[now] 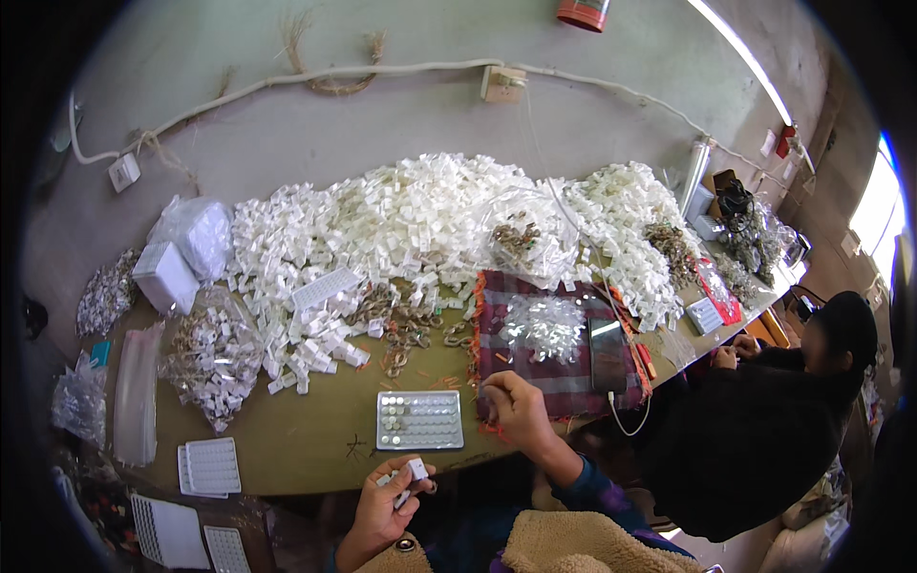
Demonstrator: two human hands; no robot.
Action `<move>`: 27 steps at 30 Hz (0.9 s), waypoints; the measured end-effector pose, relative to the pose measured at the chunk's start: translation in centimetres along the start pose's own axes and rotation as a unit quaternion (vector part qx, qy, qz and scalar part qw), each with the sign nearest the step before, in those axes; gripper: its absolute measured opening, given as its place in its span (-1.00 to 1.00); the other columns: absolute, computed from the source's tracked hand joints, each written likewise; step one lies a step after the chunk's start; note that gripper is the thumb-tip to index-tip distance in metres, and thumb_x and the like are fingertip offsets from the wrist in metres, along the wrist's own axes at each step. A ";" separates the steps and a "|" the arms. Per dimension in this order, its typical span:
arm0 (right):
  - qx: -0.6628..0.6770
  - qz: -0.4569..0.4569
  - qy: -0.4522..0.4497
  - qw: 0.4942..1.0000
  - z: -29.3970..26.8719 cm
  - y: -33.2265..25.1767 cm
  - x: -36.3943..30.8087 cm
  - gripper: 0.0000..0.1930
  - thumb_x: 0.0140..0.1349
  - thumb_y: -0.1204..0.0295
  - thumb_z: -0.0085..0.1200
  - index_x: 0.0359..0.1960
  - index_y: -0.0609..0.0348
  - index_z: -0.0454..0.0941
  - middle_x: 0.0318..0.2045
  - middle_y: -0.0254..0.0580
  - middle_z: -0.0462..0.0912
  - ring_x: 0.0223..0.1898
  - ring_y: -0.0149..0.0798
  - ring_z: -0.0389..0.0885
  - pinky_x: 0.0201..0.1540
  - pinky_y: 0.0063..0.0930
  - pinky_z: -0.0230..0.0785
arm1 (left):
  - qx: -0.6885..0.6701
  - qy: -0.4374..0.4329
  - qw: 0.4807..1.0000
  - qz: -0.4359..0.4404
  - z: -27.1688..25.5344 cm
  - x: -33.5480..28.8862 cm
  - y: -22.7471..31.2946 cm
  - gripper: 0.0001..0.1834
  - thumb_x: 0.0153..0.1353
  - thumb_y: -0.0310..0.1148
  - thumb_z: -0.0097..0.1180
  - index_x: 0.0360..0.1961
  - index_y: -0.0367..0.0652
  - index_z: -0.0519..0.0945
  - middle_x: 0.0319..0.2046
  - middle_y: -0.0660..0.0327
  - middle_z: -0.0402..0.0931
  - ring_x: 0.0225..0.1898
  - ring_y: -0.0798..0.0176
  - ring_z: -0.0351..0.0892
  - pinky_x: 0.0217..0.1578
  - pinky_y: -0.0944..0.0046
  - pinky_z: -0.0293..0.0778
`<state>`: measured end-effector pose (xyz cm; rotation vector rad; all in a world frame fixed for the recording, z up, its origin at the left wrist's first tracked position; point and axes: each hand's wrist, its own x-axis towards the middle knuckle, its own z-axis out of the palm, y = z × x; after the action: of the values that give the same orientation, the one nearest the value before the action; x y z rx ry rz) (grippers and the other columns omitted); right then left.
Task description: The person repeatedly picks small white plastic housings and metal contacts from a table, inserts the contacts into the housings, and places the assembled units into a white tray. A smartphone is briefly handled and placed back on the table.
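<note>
My left hand [382, 501], low at the front edge of the table, is closed around a few small white plastic pieces [417, 469]. My right hand [521, 413] hovers by the near left edge of a plaid cloth [492, 329], thumb and fingers pinched together; anything between the fingertips is too small to make out. Between and beyond my hands lies a white tray with rows of round hollows [420, 420]; small round pieces sit in some hollows on its left side. Shiny clear bits [544, 327] are heaped on the cloth, beside a dark phone [607, 353] with a white cable.
A large pile of white plastic pieces [411, 210] runs along the wall. Bagged pieces [215, 353], stacked white trays [164, 277] and loose trays [212, 466] are at left. Brownish metal parts [401, 320] lie before the pile. A co-worker [764, 411] in dark clothes sits at right.
</note>
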<state>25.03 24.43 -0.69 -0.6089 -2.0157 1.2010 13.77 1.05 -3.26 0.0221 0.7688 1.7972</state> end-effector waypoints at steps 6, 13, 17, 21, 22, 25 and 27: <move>0.020 -0.164 -0.220 0.961 5.0 -5.3 -4.1 -0.74 0.26 0.71 0.05 -0.03 0.26 0.54 -0.37 -0.08 0.58 -0.38 -0.16 0.65 -0.33 -0.41 0.51 | 0.012 0.000 0.997 0.077 -0.2 -1.9 0.4 -0.77 0.35 -0.45 0.11 -0.02 -0.31 0.53 -0.29 0.00 0.63 -0.42 0.30 0.63 -0.71 0.53 0.25; 0.019 -0.245 -0.214 0.945 6.3 -5.8 -4.3 -0.59 0.03 0.79 0.07 -0.03 0.32 0.51 -0.41 -0.07 0.57 -0.39 -0.04 0.62 -0.35 -0.28 0.48 | 0.046 -0.007 0.992 0.121 0.5 -2.4 1.0 -0.81 0.39 -0.39 0.08 -0.06 -0.26 0.53 -0.31 0.02 0.62 -0.47 0.32 0.62 -0.74 0.55 0.26; 0.037 -0.264 -0.206 0.942 6.3 -5.4 -4.0 -0.53 -0.09 0.81 0.08 -0.05 0.32 0.51 -0.45 -0.09 0.57 -0.45 -0.05 0.60 -0.41 -0.28 0.45 | 0.051 -0.017 0.992 0.116 0.7 -2.3 1.2 -0.79 0.38 -0.39 0.10 -0.05 -0.27 0.53 -0.30 0.01 0.63 -0.47 0.32 0.62 -0.74 0.56 0.25; 0.026 -0.283 -0.261 0.923 5.5 -5.3 -3.4 -0.65 0.02 0.79 0.09 -0.11 0.30 0.52 -0.46 -0.13 0.60 -0.46 -0.10 0.63 -0.43 -0.32 0.47 | 0.033 -0.015 0.995 0.093 0.7 -2.2 1.1 -0.79 0.37 -0.40 0.10 -0.05 -0.27 0.54 -0.33 0.01 0.63 -0.47 0.32 0.62 -0.75 0.55 0.23; 0.022 -0.288 -0.271 0.918 5.3 -5.4 -3.2 -0.70 0.07 0.78 0.10 -0.14 0.28 0.53 -0.46 -0.15 0.61 -0.47 -0.12 0.64 -0.43 -0.34 0.48 | 0.054 -0.002 0.995 0.082 0.8 -2.2 1.1 -0.79 0.37 -0.40 0.11 -0.05 -0.27 0.55 -0.33 0.01 0.63 -0.47 0.32 0.62 -0.75 0.55 0.23; -0.011 -0.287 -0.323 0.902 4.4 -5.7 -2.9 -0.67 0.03 0.79 0.09 -0.14 0.28 0.52 -0.48 -0.16 0.59 -0.45 -0.10 0.64 -0.43 -0.33 0.48 | 0.083 0.007 0.995 0.061 0.9 -2.3 1.2 -0.80 0.36 -0.41 0.12 -0.06 -0.27 0.56 -0.34 0.01 0.63 -0.48 0.32 0.62 -0.75 0.54 0.22; 0.011 -0.266 -0.327 0.907 4.1 -5.7 -2.8 -0.59 -0.01 0.77 0.08 -0.06 0.28 0.51 -0.48 -0.13 0.56 -0.45 -0.06 0.61 -0.41 -0.29 0.47 | 0.082 0.000 0.995 0.053 0.9 -2.2 1.2 -0.80 0.35 -0.42 0.13 -0.06 -0.27 0.56 -0.34 0.00 0.63 -0.48 0.31 0.62 -0.76 0.54 0.21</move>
<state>23.40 17.59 2.16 0.4207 -2.4694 1.1588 13.95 -0.59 -1.21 0.1744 0.9282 1.8292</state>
